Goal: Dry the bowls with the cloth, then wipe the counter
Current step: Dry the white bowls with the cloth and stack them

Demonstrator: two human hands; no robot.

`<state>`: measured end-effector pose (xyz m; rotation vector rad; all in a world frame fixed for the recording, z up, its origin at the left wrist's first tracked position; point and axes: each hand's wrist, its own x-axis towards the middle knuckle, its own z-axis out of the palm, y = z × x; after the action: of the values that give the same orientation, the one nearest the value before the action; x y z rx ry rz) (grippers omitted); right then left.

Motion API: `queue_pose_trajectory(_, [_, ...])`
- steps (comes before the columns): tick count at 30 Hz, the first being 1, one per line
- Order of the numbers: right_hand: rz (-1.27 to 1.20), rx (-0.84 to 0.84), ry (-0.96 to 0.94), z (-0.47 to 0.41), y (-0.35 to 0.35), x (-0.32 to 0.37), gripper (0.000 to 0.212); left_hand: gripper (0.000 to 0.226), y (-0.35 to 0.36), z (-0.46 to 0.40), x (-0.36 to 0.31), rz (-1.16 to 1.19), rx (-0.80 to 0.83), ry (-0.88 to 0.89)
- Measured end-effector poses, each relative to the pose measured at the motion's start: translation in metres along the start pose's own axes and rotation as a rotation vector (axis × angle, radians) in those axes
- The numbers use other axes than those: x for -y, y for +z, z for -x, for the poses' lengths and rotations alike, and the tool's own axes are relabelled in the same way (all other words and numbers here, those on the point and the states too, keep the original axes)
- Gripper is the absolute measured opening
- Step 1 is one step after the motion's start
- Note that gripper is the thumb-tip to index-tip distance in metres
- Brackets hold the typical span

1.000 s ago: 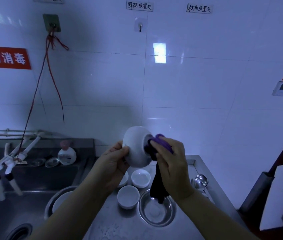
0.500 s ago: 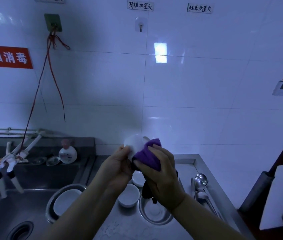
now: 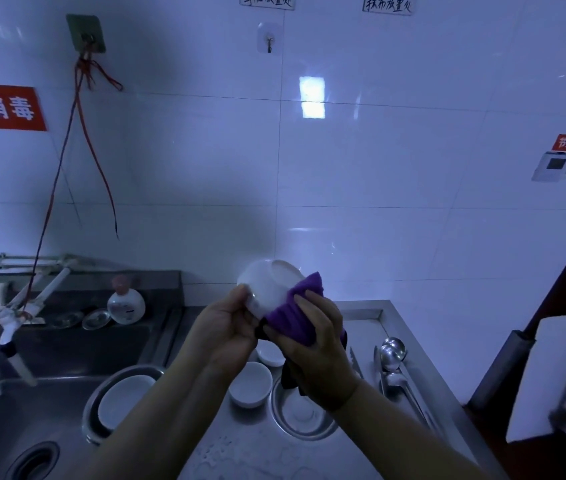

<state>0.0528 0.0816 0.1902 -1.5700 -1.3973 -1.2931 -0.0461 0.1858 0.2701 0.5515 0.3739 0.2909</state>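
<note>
I hold a white bowl (image 3: 267, 287) up in front of the wall, its base turned up and to the right. My left hand (image 3: 227, 332) grips its rim from the left. My right hand (image 3: 312, 355) presses a purple cloth (image 3: 297, 315) against the bowl's right side, and the cloth's dark tail hangs below. Under my hands, two more white bowls (image 3: 251, 384) (image 3: 270, 353) stand on the steel counter (image 3: 250, 448), beside a shallow metal dish (image 3: 304, 415).
A sink (image 3: 14, 420) lies at the left with a metal basin (image 3: 96, 403) holding a white plate (image 3: 122, 400). Taps (image 3: 4, 327) and a soap bottle (image 3: 125, 304) stand behind it. Ladles and utensils (image 3: 392, 362) lie on the counter's right part. Water droplets (image 3: 219, 455) speckle the near counter.
The bowl has been turned in my hands and its base now points up and right. The cloth moved from the bowl's inside and front to its right outer side.
</note>
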Motion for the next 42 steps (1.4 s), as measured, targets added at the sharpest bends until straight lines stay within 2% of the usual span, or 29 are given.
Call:
queue_pose_trajectory(3, [-0.027, -0.017, 0.009, 0.005, 0.002, -0.003, 0.018, 0.029, -0.003, -0.001, 0.0, 0.061, -0.023, 0.033])
queue_pose_trajectory(6, [-0.21, -0.104, 0.369, 0.002, 0.001, 0.001, 0.019, 0.026, -0.008, -0.003, 0.0, 0.129, -0.016, 0.038])
queue_pose_trajectory(9, [-0.409, -0.147, 0.465, 0.007, -0.003, 0.005, 0.022, 0.024, -0.013, -0.003, 0.001, 0.14, 0.016, 0.044])
queue_pose_trajectory(16, [-0.695, -0.123, 0.872, -0.022, -0.01, 0.007, 0.029, 0.027, -0.019, 0.0, 0.002, 0.038, 0.106, 0.043])
queue_pose_trajectory(22, [-0.805, 0.063, 0.935, -0.033, -0.012, -0.007, 0.031, 0.031, -0.033, 0.005, 0.001, -0.234, 0.116, 0.12])
queue_pose_trajectory(27, [-0.718, 0.243, 0.731, -0.049, -0.011, -0.007, 0.031, 0.028, -0.037, 0.01, 0.003, -0.543, 0.114, 0.215])
queue_pose_trajectory(33, [-0.454, 0.43, 0.465, -0.056, -0.003, 0.004, 0.025, 0.025, -0.052, 0.007, 0.006, -0.819, 0.075, 0.273])
queue_pose_trajectory(36, [-0.626, 0.433, 0.599, -0.058, 0.007, 0.007, 0.027, 0.024, -0.066, 0.005, 0.004, -0.799, 0.083, 0.298])
queue_pose_trajectory(42, [-0.978, 0.262, 1.118, -0.041, 0.041, 0.019, 0.032, 0.021, -0.1, 0.008, -0.015, -0.69, 0.064, 0.338])
